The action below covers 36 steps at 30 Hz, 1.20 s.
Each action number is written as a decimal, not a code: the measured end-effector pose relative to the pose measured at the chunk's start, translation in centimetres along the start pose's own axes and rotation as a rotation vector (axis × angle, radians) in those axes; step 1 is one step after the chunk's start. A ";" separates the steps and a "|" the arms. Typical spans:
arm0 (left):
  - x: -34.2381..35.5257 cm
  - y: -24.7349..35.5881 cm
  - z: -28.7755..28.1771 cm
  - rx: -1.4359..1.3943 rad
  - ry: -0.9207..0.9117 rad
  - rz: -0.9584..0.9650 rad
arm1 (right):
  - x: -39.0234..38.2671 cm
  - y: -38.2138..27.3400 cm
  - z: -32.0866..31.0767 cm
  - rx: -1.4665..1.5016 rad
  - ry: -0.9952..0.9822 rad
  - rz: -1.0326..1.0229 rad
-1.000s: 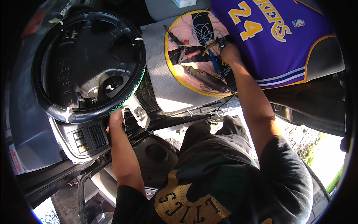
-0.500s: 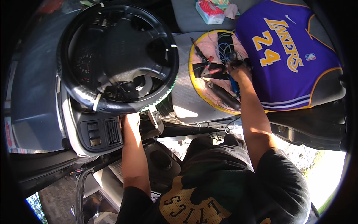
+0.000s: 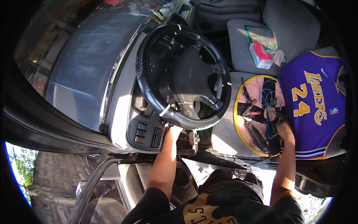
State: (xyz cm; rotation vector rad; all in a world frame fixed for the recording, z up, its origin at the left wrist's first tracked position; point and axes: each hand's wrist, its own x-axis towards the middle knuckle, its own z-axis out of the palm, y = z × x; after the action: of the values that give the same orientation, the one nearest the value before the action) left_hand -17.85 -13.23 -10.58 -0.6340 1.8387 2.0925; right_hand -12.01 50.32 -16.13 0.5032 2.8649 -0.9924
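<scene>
My left hand (image 3: pixel 173 131) reaches in under the lower rim of the black steering wheel (image 3: pixel 194 124), beside the dashboard's switch panel; its fingers are hidden there. My right hand (image 3: pixel 284 128) is over the right side of a round pink and black cushion with a yellow rim (image 3: pixel 238 128) on the seat. Its fingers bend around something dark in shadow that I cannot make out. On the cushion lie thin loose wires (image 3: pixel 267 95), clips with red handles (image 3: pixel 253 112), a slim blue tool (image 3: pixel 268 125) and a thick dark tool with a cord (image 3: pixel 257 136).
A purple sports jersey (image 3: pixel 298 136) is draped over the seat to the right. Farther off, a red and white tissue pack (image 3: pixel 260 56) rests on the other seat (image 3: pixel 238 35). A bracket (image 3: pixel 194 142) hangs below the wheel. The open door (image 3: pixel 123 186) is at lower left.
The view has swung, so everything sits farther right and lower. My right hand has shifted towards the cushion's near right edge, nearer the jersey. My left hand stays under the wheel.
</scene>
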 end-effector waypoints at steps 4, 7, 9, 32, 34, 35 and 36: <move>0.4 -1.0 0.1 0.046 0.003 -0.008 | -8.0 -7.4 -4.7 0.199 0.145 -0.063; -0.8 -2.5 -1.3 0.073 0.025 -0.015 | -11.8 -13.8 -6.5 0.361 -0.276 -0.126; -2.8 -2.4 -2.6 0.089 0.066 0.006 | -12.5 -15.0 -1.7 0.160 -0.433 -0.481; -1.5 -3.4 -2.0 -0.006 0.093 0.113 | -6.1 -28.6 11.5 -0.429 -0.522 -0.946; -1.3 -3.5 -2.4 0.059 0.110 0.118 | -6.1 -28.5 11.9 -0.415 -0.481 -0.957; -1.0 -3.5 -2.6 0.091 0.115 0.120 | -6.1 -28.4 12.0 -0.408 -0.460 -0.960; -0.7 -3.7 -3.5 0.054 0.102 0.127 | -6.3 -28.5 12.0 -0.400 -0.465 -0.973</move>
State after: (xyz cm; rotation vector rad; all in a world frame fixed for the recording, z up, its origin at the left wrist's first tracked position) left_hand -14.96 -16.07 -13.75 -0.6367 2.0342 2.1167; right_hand -15.92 20.18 -7.76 -1.0801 2.6671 -0.4280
